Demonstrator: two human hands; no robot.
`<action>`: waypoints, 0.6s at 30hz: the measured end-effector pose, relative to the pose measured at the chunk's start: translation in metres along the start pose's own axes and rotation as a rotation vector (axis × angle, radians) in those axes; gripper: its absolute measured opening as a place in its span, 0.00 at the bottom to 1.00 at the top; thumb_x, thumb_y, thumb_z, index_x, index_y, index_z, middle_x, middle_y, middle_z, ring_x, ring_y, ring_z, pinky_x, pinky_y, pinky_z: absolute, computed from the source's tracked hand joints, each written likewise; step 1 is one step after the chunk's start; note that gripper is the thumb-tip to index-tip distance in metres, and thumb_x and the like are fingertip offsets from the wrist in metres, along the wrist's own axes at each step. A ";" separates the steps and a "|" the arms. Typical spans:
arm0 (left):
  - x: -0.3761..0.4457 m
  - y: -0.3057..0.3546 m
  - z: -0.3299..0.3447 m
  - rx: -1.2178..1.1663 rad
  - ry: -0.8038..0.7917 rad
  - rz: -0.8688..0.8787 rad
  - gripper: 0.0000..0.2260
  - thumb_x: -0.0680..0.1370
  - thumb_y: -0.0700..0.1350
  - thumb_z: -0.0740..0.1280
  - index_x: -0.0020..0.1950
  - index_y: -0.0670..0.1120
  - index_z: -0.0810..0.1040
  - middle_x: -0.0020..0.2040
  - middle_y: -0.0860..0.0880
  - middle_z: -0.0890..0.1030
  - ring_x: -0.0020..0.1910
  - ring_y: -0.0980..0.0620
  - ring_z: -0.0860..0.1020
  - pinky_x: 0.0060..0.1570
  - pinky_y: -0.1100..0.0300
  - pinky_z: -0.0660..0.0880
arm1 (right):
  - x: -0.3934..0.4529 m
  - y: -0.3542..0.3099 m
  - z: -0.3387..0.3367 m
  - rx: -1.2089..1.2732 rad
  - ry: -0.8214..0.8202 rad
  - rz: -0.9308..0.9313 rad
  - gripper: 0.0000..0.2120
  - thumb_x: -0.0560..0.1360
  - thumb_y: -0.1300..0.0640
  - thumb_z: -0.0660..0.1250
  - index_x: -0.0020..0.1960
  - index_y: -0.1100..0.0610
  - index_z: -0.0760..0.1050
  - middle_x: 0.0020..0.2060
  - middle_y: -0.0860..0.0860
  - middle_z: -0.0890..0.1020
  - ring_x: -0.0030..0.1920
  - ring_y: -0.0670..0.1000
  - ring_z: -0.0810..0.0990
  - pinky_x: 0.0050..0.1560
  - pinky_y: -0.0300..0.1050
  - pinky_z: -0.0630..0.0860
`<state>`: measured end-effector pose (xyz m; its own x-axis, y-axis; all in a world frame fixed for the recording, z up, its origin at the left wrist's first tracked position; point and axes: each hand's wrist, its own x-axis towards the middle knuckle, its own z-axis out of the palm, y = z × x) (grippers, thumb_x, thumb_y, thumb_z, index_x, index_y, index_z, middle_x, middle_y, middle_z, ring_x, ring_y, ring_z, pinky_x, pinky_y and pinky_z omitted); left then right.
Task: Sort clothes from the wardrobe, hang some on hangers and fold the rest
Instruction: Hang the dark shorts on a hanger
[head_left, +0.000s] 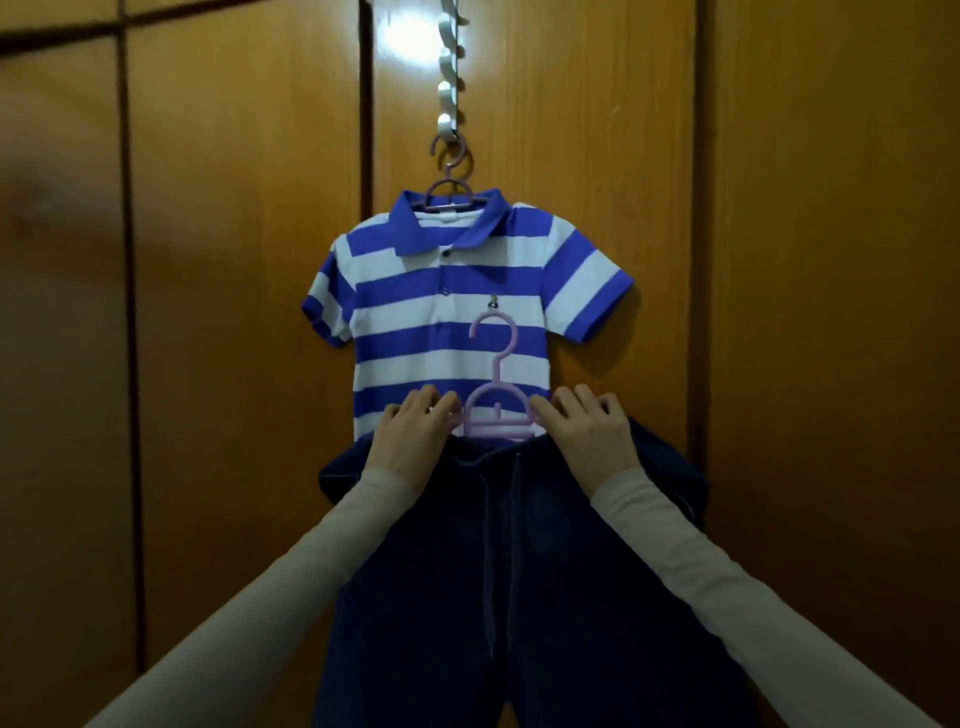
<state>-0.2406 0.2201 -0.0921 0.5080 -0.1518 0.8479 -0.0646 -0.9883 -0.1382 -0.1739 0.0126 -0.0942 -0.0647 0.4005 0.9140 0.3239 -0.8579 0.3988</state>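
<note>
The brown wooden wardrobe doors (249, 312) fill my whole view, and everything I'm working on hangs or is held against them. Largest of the clothes is the pair of dark blue drawstring trousers (519, 571), which I hold up by the waistband in front of me; they are already on the pale lilac plastic hanger (496, 410), whose hook stands free above them, on nothing yet. Behind it, the blue-and-white striped polo shirt (457, 312) is finished: it sits on its own purple plastic hanger (448, 193), hooked to the lowest peg of the white over-door hook strip (451, 78).

My left hand (415, 431) has its fingers curled round the left end of the lilac hanger at the waistband, and my right hand (584, 431) grips the right end in the same way.

So I judge one garment hung and a second nearly so; it needs only its hook set on a peg or rail. No folded pile shows here, so how much folding remains I cannot tell.
</note>
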 end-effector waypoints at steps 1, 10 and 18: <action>0.012 -0.011 0.001 -0.009 0.023 -0.010 0.11 0.69 0.38 0.73 0.48 0.43 0.76 0.44 0.43 0.77 0.41 0.42 0.79 0.37 0.50 0.74 | 0.015 0.001 0.012 -0.018 0.025 -0.016 0.27 0.60 0.60 0.78 0.52 0.51 0.67 0.33 0.51 0.76 0.35 0.53 0.75 0.32 0.44 0.70; 0.134 -0.093 -0.009 -0.047 0.236 -0.053 0.09 0.80 0.45 0.61 0.55 0.42 0.75 0.52 0.42 0.75 0.50 0.43 0.75 0.45 0.49 0.72 | 0.157 0.009 0.089 -0.103 0.172 -0.011 0.25 0.62 0.53 0.79 0.48 0.49 0.65 0.30 0.49 0.75 0.31 0.52 0.75 0.30 0.42 0.67; 0.237 -0.144 -0.031 -0.034 0.382 -0.072 0.09 0.79 0.48 0.63 0.54 0.44 0.76 0.50 0.45 0.75 0.47 0.46 0.75 0.39 0.57 0.65 | 0.267 0.026 0.107 0.010 0.230 0.064 0.06 0.70 0.53 0.66 0.43 0.54 0.79 0.32 0.52 0.79 0.35 0.54 0.78 0.33 0.42 0.68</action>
<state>-0.1376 0.3262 0.1447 0.1567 -0.0703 0.9851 -0.0719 -0.9956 -0.0596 -0.0821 0.1312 0.1524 -0.2572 0.2607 0.9305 0.3431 -0.8756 0.3401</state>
